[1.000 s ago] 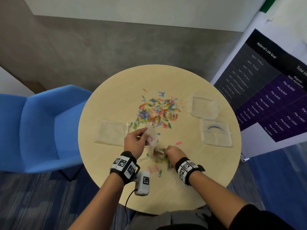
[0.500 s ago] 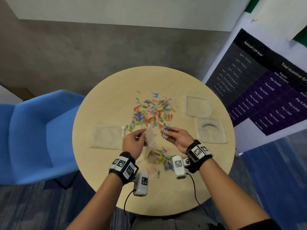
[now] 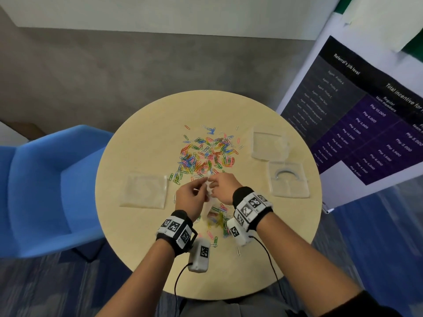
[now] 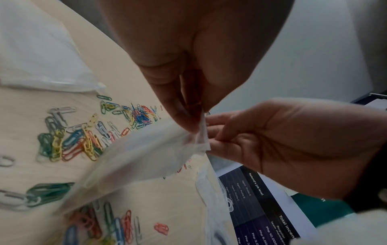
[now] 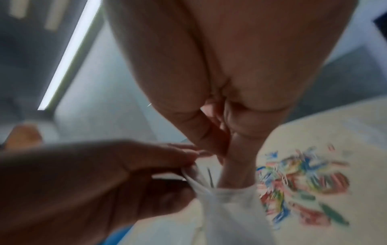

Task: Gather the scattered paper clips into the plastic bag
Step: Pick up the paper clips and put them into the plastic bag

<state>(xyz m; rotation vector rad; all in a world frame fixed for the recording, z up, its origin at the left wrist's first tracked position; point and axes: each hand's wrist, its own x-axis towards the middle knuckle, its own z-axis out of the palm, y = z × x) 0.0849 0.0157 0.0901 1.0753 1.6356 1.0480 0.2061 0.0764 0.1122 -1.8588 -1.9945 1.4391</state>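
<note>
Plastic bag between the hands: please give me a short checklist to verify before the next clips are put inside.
1. Left hand pinches the plastic bag at its top edge: ok.
2. Right hand is at the bag's mouth: ok.
3. Mouth open wide enough for clips: cannot tell, the right wrist view is blurred.
4. Clips in the right hand: cannot tell.
5. Paper clips left on the table: not ok, many remain.
6. Clips already in the bag: cannot tell.
</note>
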